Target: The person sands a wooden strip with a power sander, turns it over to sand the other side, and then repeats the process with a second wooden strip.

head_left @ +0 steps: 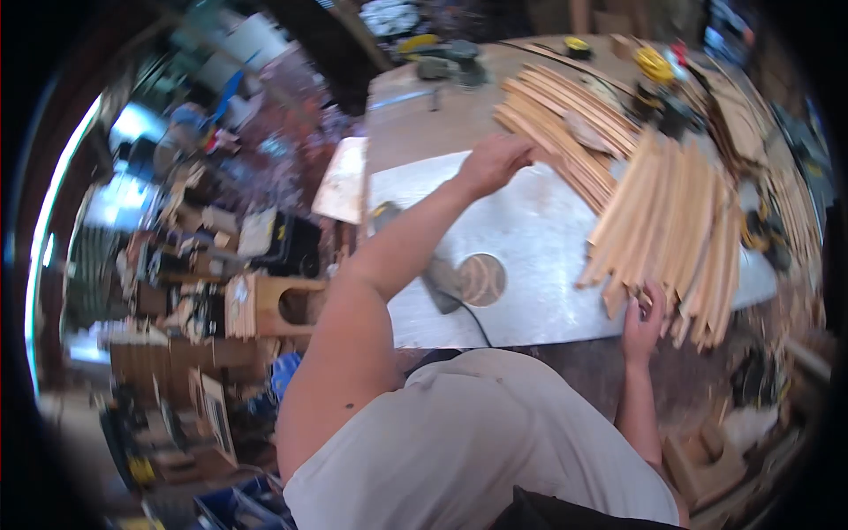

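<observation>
My left hand (493, 162) reaches across the grey metal sheet (530, 238) and rests on the near ends of a fan of curved wooden strips (565, 124). My right hand (643, 311) grips the lower ends of a second bundle of straight light wooden slats (671, 221), which lies spread over the sheet's right part. A round hole (481, 279) in the sheet shows near its front edge.
A power tool (455, 60) and yellow tools (655, 64) lie at the back of the workbench (415, 124). A dark cable (473, 318) runs off the sheet. Cluttered shelves, boxes and a wooden box with a round hole (281, 305) fill the floor at left.
</observation>
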Demonstrator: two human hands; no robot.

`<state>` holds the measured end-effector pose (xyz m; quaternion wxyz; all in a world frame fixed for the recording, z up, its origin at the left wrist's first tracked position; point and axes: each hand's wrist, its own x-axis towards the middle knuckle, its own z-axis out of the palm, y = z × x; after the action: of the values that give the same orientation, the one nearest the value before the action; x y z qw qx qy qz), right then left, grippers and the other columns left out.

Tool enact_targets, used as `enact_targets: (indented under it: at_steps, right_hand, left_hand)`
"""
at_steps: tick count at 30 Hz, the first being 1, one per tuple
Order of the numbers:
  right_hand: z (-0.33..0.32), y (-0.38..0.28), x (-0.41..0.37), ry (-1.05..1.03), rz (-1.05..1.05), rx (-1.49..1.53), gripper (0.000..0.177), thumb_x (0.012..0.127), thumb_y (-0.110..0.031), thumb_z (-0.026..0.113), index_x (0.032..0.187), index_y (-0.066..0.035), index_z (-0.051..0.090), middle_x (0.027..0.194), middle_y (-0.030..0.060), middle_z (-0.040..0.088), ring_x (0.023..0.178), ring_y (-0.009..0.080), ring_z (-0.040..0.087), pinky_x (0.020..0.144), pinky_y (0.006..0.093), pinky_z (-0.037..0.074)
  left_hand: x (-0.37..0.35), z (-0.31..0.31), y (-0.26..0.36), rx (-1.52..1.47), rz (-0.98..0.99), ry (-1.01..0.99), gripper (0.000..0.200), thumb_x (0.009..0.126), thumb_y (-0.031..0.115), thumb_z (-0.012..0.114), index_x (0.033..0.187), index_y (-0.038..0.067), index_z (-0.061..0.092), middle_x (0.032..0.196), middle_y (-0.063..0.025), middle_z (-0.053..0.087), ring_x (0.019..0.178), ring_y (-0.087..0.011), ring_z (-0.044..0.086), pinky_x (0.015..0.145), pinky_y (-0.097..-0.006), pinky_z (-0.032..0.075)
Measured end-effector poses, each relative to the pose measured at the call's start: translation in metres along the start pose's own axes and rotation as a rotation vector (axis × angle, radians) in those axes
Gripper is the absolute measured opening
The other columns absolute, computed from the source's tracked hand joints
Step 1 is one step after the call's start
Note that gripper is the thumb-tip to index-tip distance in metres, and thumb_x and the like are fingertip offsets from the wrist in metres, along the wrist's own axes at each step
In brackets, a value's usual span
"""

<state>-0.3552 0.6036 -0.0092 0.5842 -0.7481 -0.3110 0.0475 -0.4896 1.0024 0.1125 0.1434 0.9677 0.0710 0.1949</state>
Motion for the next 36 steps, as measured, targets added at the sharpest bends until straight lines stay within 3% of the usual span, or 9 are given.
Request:
enact_targets:
  at_steps: [2,6,10,13,18,22,27,29,36]
  right_hand:
    - [0.031,-0.015,0.011,-0.080,-0.086,0.016,0.035,0.091,-0.003,0.061,0.126,0.001,0.058,0.130,0.0143,0.055,0.115,0.0231,0.057,0.089,0.0325,0.051]
    - [0.098,-0.052,0.017,-0.389,-0.052,0.190,0.031,0.090,-0.004,0.063,0.120,0.000,0.061,0.112,0.0125,0.063,0.100,0.0210,0.062,0.083,0.0312,0.051]
    - [0.166,-0.106,0.001,-0.760,-0.245,0.207,0.037,0.088,-0.008,0.067,0.124,-0.004,0.059,0.112,0.0125,0.062,0.101,0.0208,0.062,0.082,0.0332,0.051]
    - [0.209,-0.142,-0.023,-0.880,-0.305,0.154,0.045,0.086,-0.011,0.069,0.128,-0.005,0.056,0.119,0.0132,0.059,0.105,0.0238,0.060,0.083,0.0341,0.051]
    - [0.278,-0.186,-0.055,-0.773,-0.324,0.005,0.051,0.083,-0.010,0.071,0.131,-0.005,0.052,0.127,0.0180,0.054,0.118,0.0348,0.054,0.096,0.0421,0.049]
    - [0.340,-0.195,-0.048,-0.567,-0.665,-0.102,0.051,0.081,-0.009,0.072,0.128,-0.001,0.052,0.128,0.0192,0.054,0.121,0.0371,0.052,0.106,0.0444,0.041]
    - [0.411,-0.230,-0.041,-0.573,-0.591,-0.473,0.068,0.078,-0.025,0.078,0.138,-0.012,0.049,0.128,0.0212,0.053,0.118,0.0414,0.054,0.100,0.0473,0.048]
    - [0.429,-0.251,-0.039,-0.641,-0.323,-0.870,0.078,0.075,-0.034,0.079,0.144,-0.021,0.044,0.128,0.0230,0.053,0.113,0.0442,0.058,0.094,0.0487,0.052]
    - [0.407,-0.246,-0.003,-0.768,-0.377,-0.884,0.081,0.070,-0.028,0.076,0.144,-0.026,0.043,0.122,0.0230,0.056,0.108,0.0435,0.062,0.090,0.0493,0.054]
  left_hand:
    - [-0.024,-0.051,0.014,-0.101,-0.128,0.177,0.017,0.098,0.018,0.061,0.111,0.009,0.054,0.100,-0.0122,0.066,0.097,-0.0245,0.065,0.094,-0.0381,0.047]
    - [-0.078,-0.139,0.025,-0.727,-0.128,0.879,0.022,0.105,0.022,0.051,0.119,0.007,0.044,0.098,-0.0086,0.060,0.094,-0.0196,0.062,0.088,-0.0373,0.050]
    - [-0.161,-0.209,0.032,-1.236,-0.191,1.336,0.038,0.106,0.048,0.040,0.114,0.012,0.046,0.082,-0.0024,0.048,0.075,-0.0177,0.052,0.084,-0.0388,0.048]
    - [-0.237,-0.236,0.014,-1.378,-0.108,1.431,0.051,0.100,0.063,0.039,0.090,0.014,0.048,0.073,0.0013,0.041,0.066,-0.0131,0.041,0.068,-0.0315,0.040]
    - [-0.343,-0.268,-0.002,-1.448,-0.029,1.463,0.064,0.092,0.077,0.038,0.081,0.014,0.045,0.066,0.0021,0.035,0.058,-0.0117,0.035,0.057,-0.0278,0.037]
    - [-0.419,-0.294,-0.018,-1.554,0.073,1.419,0.070,0.087,0.083,0.036,0.077,0.014,0.044,0.062,0.0022,0.034,0.056,-0.0126,0.035,0.053,-0.0281,0.036]
    - [-0.483,-0.323,-0.034,-1.523,0.180,1.415,0.069,0.085,0.083,0.040,0.079,0.014,0.042,0.062,0.0030,0.032,0.055,-0.0111,0.031,0.053,-0.0269,0.033]
    - [-0.495,-0.331,-0.038,-1.522,0.199,1.423,0.069,0.085,0.083,0.041,0.079,0.015,0.042,0.062,0.0031,0.032,0.055,-0.0110,0.031,0.052,-0.0272,0.033]
    - [-0.515,-0.295,-0.057,-1.206,-0.207,1.825,0.051,0.098,0.067,0.042,0.091,0.016,0.044,0.073,0.0009,0.041,0.067,-0.0132,0.043,0.070,-0.0313,0.043]
